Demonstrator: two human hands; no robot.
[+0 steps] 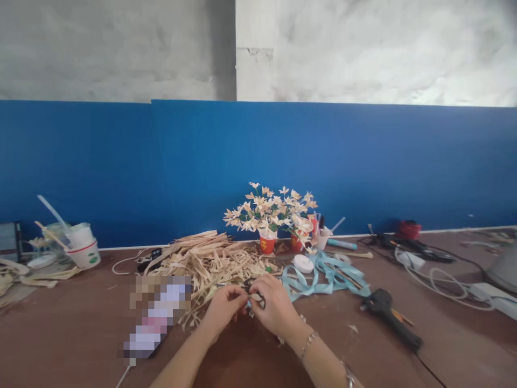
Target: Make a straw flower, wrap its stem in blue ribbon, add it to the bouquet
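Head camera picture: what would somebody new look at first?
Probably the cream artificial flowers, standing in red pots in the middle before the blue panel. Next, the left hand and right hand, close together around a small pale piece in the lower middle. Then maybe the light blue ribbon, tangled to the right, with a black glue gun farther right.

Near the table's (81, 334) far edge stand two red flower cups (267, 246), one pen cup (321, 240) and one blue tube (341, 244), while farther from that edge are one white reel (303, 263), one glue gun (390, 315) and two hands (277, 307).
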